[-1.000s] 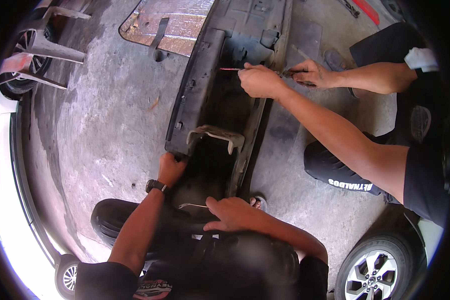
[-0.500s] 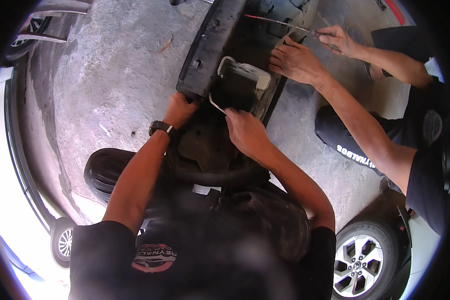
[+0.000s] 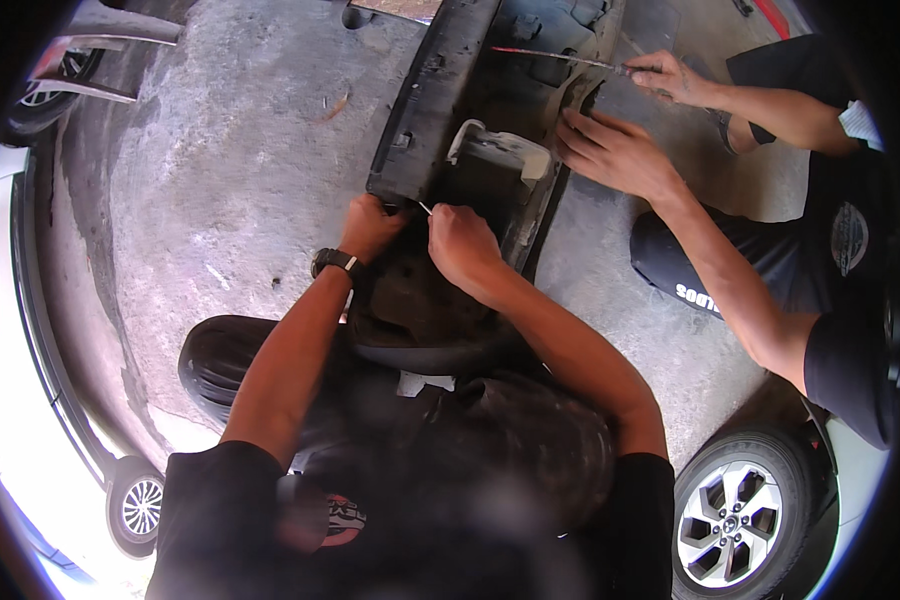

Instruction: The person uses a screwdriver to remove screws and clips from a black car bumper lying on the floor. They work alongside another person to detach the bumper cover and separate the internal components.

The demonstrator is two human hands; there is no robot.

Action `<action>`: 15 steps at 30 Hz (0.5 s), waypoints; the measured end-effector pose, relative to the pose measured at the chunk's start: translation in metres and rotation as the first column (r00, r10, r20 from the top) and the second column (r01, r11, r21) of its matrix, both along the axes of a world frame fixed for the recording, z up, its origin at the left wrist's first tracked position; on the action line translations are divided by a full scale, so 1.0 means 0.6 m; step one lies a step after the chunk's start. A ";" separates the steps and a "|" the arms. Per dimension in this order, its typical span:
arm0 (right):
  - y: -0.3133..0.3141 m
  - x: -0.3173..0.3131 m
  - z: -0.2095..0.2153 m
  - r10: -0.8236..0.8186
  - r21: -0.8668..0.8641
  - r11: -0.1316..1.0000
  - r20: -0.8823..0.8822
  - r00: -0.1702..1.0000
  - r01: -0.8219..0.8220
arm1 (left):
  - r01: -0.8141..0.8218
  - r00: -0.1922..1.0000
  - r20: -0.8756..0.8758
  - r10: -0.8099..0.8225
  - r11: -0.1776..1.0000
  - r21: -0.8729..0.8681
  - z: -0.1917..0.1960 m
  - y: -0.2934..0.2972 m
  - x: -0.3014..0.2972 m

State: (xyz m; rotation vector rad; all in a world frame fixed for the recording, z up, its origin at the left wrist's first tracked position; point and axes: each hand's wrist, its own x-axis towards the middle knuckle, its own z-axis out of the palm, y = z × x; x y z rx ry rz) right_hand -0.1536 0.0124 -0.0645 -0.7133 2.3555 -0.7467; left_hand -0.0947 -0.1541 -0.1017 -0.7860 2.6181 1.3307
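Note:
A long black car bumper (image 3: 425, 120) lies with its hollow inner side up, running from the far edge toward my lap. My left hand (image 3: 372, 228) is closed at the lower end of its left-hand panel, thumb against the edge; the fingertips are partly hidden. My right hand (image 3: 463, 245) is a fist around a thin metal rod (image 3: 425, 208), whose pale tip points at that same panel end. Most of the rod is hidden in the hand. A grey bracket-like frame (image 3: 510, 150) sits inside the bumper beyond my right hand.
At the right, a co-worker's hand (image 3: 615, 155) rests on the bumper's rim; the other hand (image 3: 665, 78) holds a long thin tool (image 3: 560, 57) with a red end over it. Car wheels (image 3: 735, 525) stand lower right and lower left (image 3: 138, 507). The floor is concrete (image 3: 240, 150).
My right hand has moved left, closer to my left hand, and less of the rod shows. The bumper appears slightly lower and further right in view.

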 end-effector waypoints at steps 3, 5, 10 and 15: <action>-0.019 0.021 -0.026 -0.177 -0.117 0.977 -0.008 0.984 0.175 | 0.019 0.995 0.095 -0.018 1.000 -0.007 0.008 -0.006 -0.002; -0.028 0.027 -0.031 -0.325 -0.138 0.924 0.212 0.922 0.357 | 0.027 0.994 0.105 -0.027 1.000 -0.005 0.006 -0.009 -0.002; -0.047 0.024 0.018 -0.437 0.063 0.851 0.636 0.636 0.522 | -0.001 0.990 0.142 -0.012 0.995 0.097 0.019 -0.018 0.005; -0.036 0.037 -0.081 -0.380 -0.161 0.882 0.312 0.871 0.443 | -0.193 0.981 0.101 0.164 0.818 0.542 0.055 -0.052 0.005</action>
